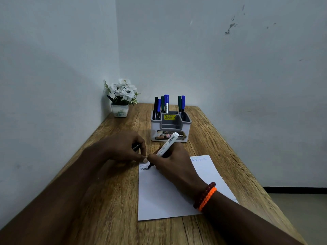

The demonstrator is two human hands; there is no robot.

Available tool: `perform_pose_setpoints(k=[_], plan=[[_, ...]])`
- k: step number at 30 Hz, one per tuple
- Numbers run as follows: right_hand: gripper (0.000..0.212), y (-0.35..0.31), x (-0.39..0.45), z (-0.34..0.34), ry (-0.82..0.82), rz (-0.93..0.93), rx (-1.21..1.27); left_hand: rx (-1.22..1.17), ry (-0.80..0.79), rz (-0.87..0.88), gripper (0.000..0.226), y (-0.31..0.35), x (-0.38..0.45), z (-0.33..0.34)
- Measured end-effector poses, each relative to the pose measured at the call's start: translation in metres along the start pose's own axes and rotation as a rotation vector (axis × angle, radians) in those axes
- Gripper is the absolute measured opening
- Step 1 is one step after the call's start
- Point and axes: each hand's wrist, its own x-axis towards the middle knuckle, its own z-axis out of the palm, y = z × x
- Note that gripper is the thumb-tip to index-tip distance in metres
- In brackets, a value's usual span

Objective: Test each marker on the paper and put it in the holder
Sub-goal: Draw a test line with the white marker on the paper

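Note:
A white sheet of paper [164,197] lies on the wooden table. My right hand [174,165] grips a white-barrelled marker [168,144], its black tip touching the paper's top left corner beside a dark zigzag scribble [144,167]. My left hand [123,147] holds a black cap [136,147] in its curled fingers, and its fingertips press on the paper's corner. A grey and white holder [170,129] stands behind the hands with several capped markers [166,103] upright in it, blue, black and green.
A small white pot of white artificial flowers [122,99] sits in the far left corner against the wall. The table's right edge [247,174] drops off to the floor. Faint blue zigzag marks [198,159] show at the paper's top right.

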Motion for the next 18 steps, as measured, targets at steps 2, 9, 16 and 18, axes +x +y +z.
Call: perform_pose_setpoints(k=[2, 9, 16, 18], plan=[[0.033, 0.001, 0.0013, 0.0, 0.015, -0.004, -0.016, 0.008, -0.003, 0.0, 0.018, 0.0016, -0.0008, -0.0008], [0.035, 0.0023, 0.0008, -0.0001, 0.016, 0.006, -0.029, 0.008, -0.003, 0.002, 0.018, 0.0023, -0.0014, -0.0013], [0.034, 0.0047, 0.0032, 0.0003, 0.029, 0.011, -0.023, -0.012, 0.001, 0.002, 0.021, 0.0033, -0.0019, -0.001], [0.035, 0.0048, 0.0028, 0.0001, 0.032, 0.006, -0.023, -0.011, 0.002, -0.004, 0.022, 0.0032, -0.0019, -0.0011]])
